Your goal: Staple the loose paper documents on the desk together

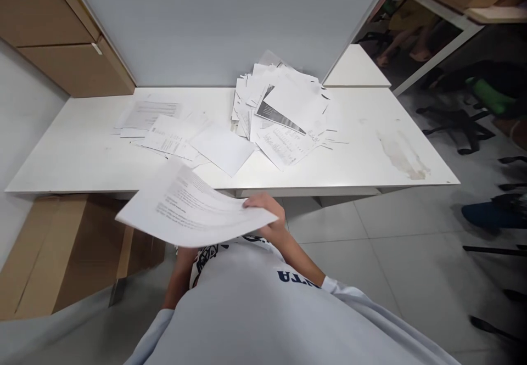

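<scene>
Right hand pinching near edge of printed paper sheaf, held up just off desk front. Left forearm runs under it, hand hidden, grip can't tell. Sheets light, floppy, so hold long edge. Loose paper pile on white desk.

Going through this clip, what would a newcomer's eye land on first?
A heap of loose printed papers at the back of the white table comes first. Nearest the camera, the right hand grips a curved sheaf of printed sheets. A brownish stain marks the table's right side.
</scene>
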Action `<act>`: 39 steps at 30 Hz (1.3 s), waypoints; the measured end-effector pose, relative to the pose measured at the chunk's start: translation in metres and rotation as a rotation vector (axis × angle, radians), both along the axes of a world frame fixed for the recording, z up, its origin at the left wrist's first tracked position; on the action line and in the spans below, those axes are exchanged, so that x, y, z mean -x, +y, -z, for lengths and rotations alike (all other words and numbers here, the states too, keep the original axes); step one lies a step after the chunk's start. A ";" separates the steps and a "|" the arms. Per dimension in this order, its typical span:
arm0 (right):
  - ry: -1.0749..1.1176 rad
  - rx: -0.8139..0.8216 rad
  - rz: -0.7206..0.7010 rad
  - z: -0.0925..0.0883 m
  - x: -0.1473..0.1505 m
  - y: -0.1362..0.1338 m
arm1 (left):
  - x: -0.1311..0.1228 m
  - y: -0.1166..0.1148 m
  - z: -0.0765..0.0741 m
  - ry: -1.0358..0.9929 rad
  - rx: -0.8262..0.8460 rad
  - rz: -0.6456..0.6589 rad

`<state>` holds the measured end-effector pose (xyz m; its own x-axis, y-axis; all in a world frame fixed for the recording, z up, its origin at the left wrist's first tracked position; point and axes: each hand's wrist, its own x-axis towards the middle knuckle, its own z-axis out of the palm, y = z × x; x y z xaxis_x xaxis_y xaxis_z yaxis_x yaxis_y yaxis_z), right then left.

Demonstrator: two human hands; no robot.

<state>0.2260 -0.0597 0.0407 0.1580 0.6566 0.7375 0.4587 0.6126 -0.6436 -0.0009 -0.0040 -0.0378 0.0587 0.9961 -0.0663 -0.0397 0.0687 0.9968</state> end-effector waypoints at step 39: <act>0.979 0.763 -0.427 0.063 -0.040 0.005 | -0.032 -0.023 -0.110 0.606 -0.193 0.721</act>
